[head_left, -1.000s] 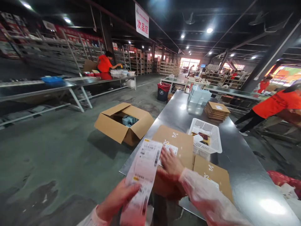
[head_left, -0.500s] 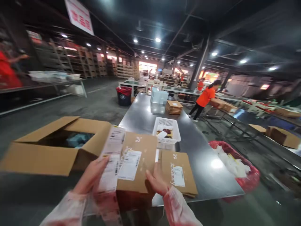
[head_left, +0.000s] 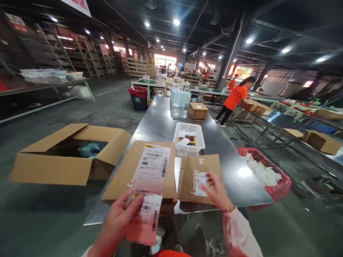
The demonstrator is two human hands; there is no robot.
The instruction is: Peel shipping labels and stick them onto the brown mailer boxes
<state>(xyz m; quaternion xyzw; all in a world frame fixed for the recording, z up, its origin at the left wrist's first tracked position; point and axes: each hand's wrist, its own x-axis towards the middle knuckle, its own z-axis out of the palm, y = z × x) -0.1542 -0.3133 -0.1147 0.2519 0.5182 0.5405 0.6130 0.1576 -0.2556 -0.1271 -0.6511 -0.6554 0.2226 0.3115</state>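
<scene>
My left hand [head_left: 120, 217] grips a strip of printed labels [head_left: 152, 178], which hangs in front of a large flat cardboard piece [head_left: 120, 175] on the metal table [head_left: 230, 167]. My right hand [head_left: 217, 189], its fingers apart, is at the white label [head_left: 200, 184] on a smaller cardboard stack [head_left: 187, 171]; whether the fingertips touch it I cannot tell. Handwriting shows on both cardboard pieces. Just beyond them is a white perforated basket [head_left: 202, 141] with small packed items and white paper inside.
An open carton [head_left: 53, 167] with bluish items stands at the left. Farther up the table are light-blue boxes [head_left: 180, 97] and stacked brown packets [head_left: 198, 111]. A red-lined bin [head_left: 284, 184] stands right; a person in orange [head_left: 235, 96] works beyond.
My left hand has lowered, with the label strip now before the large cardboard. My right hand has left that cardboard and moved right to the smaller stack's label.
</scene>
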